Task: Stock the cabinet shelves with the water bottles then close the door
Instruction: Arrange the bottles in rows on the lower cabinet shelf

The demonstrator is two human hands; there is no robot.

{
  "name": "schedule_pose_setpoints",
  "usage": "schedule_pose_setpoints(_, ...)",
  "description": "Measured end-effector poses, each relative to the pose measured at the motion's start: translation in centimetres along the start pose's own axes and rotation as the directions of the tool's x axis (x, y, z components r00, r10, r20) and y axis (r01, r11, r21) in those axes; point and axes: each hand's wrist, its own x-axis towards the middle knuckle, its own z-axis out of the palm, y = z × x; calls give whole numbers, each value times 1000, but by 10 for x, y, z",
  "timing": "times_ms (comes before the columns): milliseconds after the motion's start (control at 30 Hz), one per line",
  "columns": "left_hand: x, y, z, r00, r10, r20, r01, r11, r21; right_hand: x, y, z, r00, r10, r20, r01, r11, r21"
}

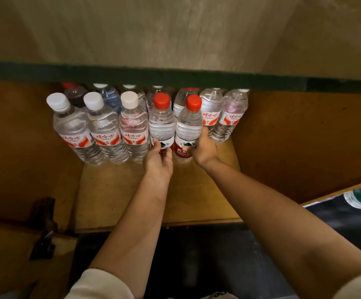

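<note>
I see left hand (158,160) gripping one red-capped bottle (161,121) mid-frame, right hand (204,148) gripping the neighbouring bottle (189,126), both upright on the shelf (115,190).

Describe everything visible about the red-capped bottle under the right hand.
The clear plastic water bottle with a red cap and red label stands upright on the wooden cabinet shelf, rightmost in the front row and apparently full. Its ribbed body touches a similar red-capped bottle on its left. The right hand grips its lower part around the label, thumb up its right side.
</note>
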Motion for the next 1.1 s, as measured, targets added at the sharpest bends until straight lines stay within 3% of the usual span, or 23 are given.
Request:
schedule_pose_setpoints(200,-7,2,-3,998,-34,50,31,998,63,10,-1,-8,988,49,148,-54,998,29)
schedule_pose_setpoints(333,-15,4,-17,993,-96,73,69,947,313,1,6,-8,975,126,181,-171,951,256)
schedule_pose_setpoints(467,-22,5,-46,987,-126,103,31,764,644,-29,24,-16,976,99,195,-155,943,294)
schedule_pose_setpoints(633,-45,-7,-78,974,-174,144,-49,460,887,-84,52,-41,952,36,305,-118,960,255)
schedule_pose_setpoints(767,-70,-32,-91,968,-189,166,-114,259,959,-132,78,-68,916,-45,399,-61,967,249)
schedule_pose_setpoints(900,-94,-65,-101,941,-255,221,-216,46,975,-171,111,-101,907,-103,408,9,974,225)
schedule_pose_setpoints(1100,-118,-123,-112,883,-420,210,-305,-171,937,-210,174,-157,924,-38,380,-34,983,182)
